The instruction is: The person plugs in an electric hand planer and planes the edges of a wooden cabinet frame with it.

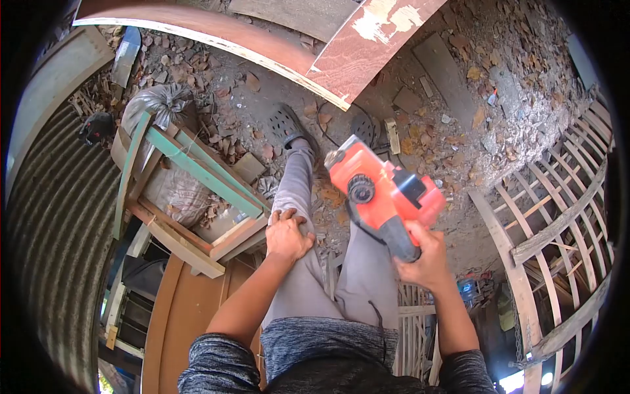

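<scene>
My right hand (425,257) grips the dark handle of an orange power tool (382,190), held up over my right thigh with its black knob facing me. My left hand (287,235) rests flat on my left knee, fingers curled over the grey trouser leg, holding nothing. Both legs in grey trousers stretch forward; a dark perforated clog (286,125) shows on the left foot. A black cord (331,134) trails over the ground near the tool.
A wooden frame with a green-painted rail (203,171) stands at my left, a filled sack (161,105) behind it. A curved brown board (262,46) lies ahead. A wooden lattice (558,217) fills the right. Dry leaves and rubble cover the dirt ground.
</scene>
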The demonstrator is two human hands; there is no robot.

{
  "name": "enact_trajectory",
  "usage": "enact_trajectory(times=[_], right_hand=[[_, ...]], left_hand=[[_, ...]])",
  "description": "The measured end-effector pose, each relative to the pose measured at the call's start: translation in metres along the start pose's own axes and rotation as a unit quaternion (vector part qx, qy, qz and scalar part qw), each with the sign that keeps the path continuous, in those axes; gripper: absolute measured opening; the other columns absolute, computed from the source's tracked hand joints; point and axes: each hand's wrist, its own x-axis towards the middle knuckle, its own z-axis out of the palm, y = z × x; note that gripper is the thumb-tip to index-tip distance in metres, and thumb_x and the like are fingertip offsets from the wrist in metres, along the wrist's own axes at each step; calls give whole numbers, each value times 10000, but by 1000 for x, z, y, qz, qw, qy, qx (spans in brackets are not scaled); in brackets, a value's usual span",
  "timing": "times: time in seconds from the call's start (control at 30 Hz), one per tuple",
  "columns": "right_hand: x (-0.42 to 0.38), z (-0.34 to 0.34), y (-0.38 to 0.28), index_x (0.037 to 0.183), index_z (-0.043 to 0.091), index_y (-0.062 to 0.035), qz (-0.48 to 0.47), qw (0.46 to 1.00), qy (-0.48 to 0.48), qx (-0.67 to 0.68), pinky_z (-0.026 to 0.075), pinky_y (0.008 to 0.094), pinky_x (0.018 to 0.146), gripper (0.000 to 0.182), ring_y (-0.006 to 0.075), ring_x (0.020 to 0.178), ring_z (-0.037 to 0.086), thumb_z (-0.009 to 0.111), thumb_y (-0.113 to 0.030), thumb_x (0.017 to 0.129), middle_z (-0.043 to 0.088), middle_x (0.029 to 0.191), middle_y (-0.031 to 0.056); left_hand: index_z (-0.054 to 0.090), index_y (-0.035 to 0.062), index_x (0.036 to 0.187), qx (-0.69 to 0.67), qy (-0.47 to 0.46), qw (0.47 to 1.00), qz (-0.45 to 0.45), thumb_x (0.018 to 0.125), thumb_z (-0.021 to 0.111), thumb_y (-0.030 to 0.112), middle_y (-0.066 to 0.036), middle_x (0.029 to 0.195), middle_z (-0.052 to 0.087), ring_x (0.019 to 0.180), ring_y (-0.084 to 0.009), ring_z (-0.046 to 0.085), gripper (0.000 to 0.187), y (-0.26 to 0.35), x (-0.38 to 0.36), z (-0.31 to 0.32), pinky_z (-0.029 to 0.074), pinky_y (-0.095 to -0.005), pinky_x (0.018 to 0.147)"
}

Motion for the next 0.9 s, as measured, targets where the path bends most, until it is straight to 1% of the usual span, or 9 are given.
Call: enact_trajectory(times=[0.2, 0.33, 0.53, 0.63, 0.73, 0.9], right_hand=[[33, -2, 26, 1097, 657, -35, -40, 999, 35, 6, 558, 422, 704, 444, 394, 791, 726, 809, -79, 682, 717, 862, 171], [47, -3, 30, 1095, 653, -47, -73, 996, 35, -32, 557, 430, 693, 439, 393, 789, 728, 811, -75, 686, 720, 858, 177], [60, 5, 34, 1106, 643, -54, -30, 999, 6, -22, 557, 441, 678, 450, 397, 789, 734, 805, -73, 687, 724, 863, 182], [74, 11, 29, 1089, 635, -55, -70, 997, 36, -7, 555, 447, 674, 427, 404, 780, 731, 796, -65, 694, 726, 863, 182], [91, 13, 21, 1078, 629, -48, -98, 995, 32, 14, 555, 450, 674, 410, 409, 782, 729, 790, -60, 701, 726, 861, 188], [119, 15, 0, 1074, 632, -36, -94, 996, 6, -8, 555, 451, 680, 399, 420, 797, 727, 792, -59, 709, 729, 871, 204]], left_hand=[[811, 199, 1217, 13, 8, 1000, 7, 789, 744, 412, -53, 1503, 613, 1441, -372, 482, 482, 2, -1, 5, 465, -462, 1163], [813, 202, 1211, 13, 10, 1000, 8, 792, 746, 411, -48, 1503, 610, 1439, -365, 484, 474, 1, 0, 10, 466, -458, 1162], [811, 196, 1211, 3, -2, 1000, -9, 789, 753, 406, -33, 1520, 596, 1452, -354, 467, 476, 6, -2, 7, 461, -459, 1166], [807, 199, 1220, -2, -2, 1000, -14, 786, 763, 398, -27, 1534, 583, 1463, -349, 455, 480, 5, -1, 11, 452, -486, 1170], [803, 200, 1225, -19, -10, 1000, -19, 787, 752, 402, -63, 1531, 593, 1483, -394, 446, 485, 6, -2, 7, 416, -466, 1210], [808, 200, 1222, -35, -13, 999, -22, 787, 750, 395, -64, 1529, 596, 1480, -406, 446, 480, 1, 1, 9, 404, -465, 1219]])
